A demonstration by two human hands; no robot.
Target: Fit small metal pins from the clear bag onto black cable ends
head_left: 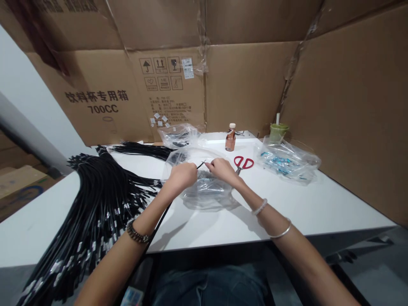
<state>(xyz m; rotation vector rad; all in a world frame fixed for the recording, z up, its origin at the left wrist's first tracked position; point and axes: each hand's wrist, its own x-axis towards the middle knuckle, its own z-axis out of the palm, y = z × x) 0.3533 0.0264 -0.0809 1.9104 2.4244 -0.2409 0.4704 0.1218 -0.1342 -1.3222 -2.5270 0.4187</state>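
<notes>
My left hand (184,175) is closed round a black cable (200,165), whose thin end sticks out to the right past the fingers. My right hand (222,169) is pinched at the tip of that end; anything between its fingertips is too small to make out. Below both hands lies an open clear plastic bag (207,197) with small grey pieces inside. A long bundle of black cables (105,182) with whitish ends spreads over the left of the table and hangs off its front edge.
Red-handled scissors (244,162) lie right of my right hand. Beyond are a small bottle (230,138), a green cup (278,132) and a bag of blue pieces (287,163). Cardboard (248,85) walls the back and right of the white table (334,208). Another bag (180,135) lies behind.
</notes>
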